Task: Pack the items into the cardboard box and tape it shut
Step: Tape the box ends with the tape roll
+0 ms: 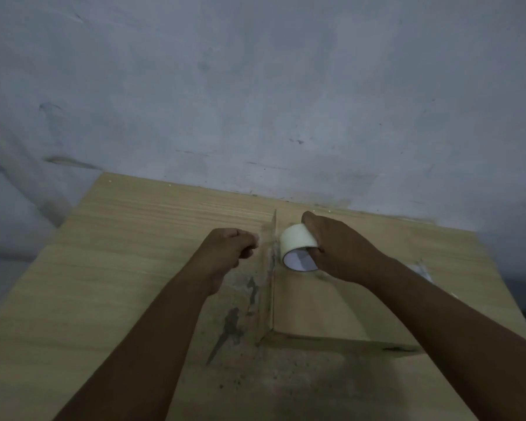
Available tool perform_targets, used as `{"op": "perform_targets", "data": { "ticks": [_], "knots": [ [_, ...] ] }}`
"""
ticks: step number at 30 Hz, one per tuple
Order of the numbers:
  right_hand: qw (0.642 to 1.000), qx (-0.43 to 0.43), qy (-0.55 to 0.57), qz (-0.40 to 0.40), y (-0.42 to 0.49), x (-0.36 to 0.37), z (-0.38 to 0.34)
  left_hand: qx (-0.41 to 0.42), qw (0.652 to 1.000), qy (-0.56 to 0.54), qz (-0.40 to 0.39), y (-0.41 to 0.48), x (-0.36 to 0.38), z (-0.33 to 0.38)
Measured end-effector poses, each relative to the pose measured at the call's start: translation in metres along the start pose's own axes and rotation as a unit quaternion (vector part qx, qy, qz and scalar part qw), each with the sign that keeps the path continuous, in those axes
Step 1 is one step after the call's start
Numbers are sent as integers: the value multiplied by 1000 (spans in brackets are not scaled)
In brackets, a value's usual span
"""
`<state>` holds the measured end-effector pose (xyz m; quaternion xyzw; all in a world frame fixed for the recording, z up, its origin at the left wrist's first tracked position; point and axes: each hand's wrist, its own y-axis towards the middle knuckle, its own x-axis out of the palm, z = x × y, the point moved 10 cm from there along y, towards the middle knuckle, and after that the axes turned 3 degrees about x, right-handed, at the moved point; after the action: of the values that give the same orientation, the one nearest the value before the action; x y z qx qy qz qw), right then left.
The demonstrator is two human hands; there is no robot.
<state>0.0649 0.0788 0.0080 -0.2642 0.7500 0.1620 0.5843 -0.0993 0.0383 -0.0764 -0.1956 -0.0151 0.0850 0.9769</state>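
Right hand (340,250) grips tape roll (296,243) atop cardboard box (316,305); left hand (228,247) curled just beside, contents unclear. Upright flap (271,284) between them runs straight away from both.

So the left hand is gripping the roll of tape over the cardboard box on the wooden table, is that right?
Not quite. In the head view it is the right hand that grips the roll over the box on the table. The left hand is beside the roll with its fingers curled. Whether it pinches a tape end cannot be told.
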Motion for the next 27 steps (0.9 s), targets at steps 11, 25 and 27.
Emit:
{"op": "perform_targets", "data": {
  "ticks": [11, 25, 27],
  "knots": [
    [994, 39, 98, 16, -5, 2, 9, -80, 975, -197, -59, -2, 29, -21],
    [983, 75, 161, 44, -21, 2, 23, -77, 976, -187, -79, -10, 48, -10],
    [982, 79, 166, 50, -23, 3, 25, -76, 979, -167, -87, -12, 52, -8]
  ]
}}
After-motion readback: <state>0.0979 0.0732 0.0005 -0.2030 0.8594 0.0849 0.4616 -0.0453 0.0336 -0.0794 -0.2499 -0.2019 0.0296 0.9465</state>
